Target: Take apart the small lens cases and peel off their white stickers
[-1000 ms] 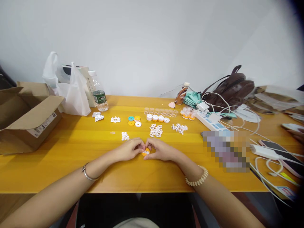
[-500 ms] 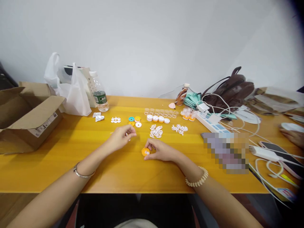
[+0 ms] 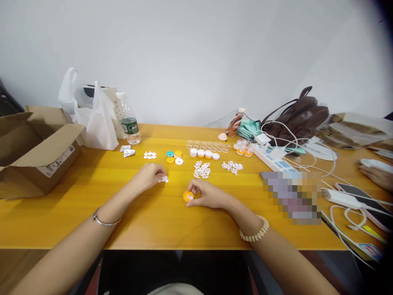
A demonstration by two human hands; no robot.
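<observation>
My right hand [image 3: 205, 194] grips a round orange cap [image 3: 186, 197] between thumb and fingers, low over the table. A small white piece [image 3: 190, 197] sits inside the cap. To its left, my left hand [image 3: 150, 175] has its fingers pinched down at a small cluster of white plastic pieces [image 3: 164, 179]; the fingertips are partly hidden. Beyond that hand lie white knobbed pieces [image 3: 150, 155] and several teal, orange and white round caps [image 3: 178, 154]. White openwork plastic pieces [image 3: 202, 169] lie in a pile past my right hand, with a second pile [image 3: 232, 166] farther right.
Clear small cups [image 3: 208, 146] and white-and-orange caps [image 3: 200, 153] stand in rows. On the left are a cardboard box [image 3: 58, 143], plastic bag [image 3: 96, 123] and water bottle [image 3: 130, 125]. A power strip [image 3: 273, 159] with cables and another person's hand [image 3: 377, 176] are right.
My left hand has drawn back to the left and its fingers have come down at the small white pieces, which now show. The right hand keeps the orange cap in place.
</observation>
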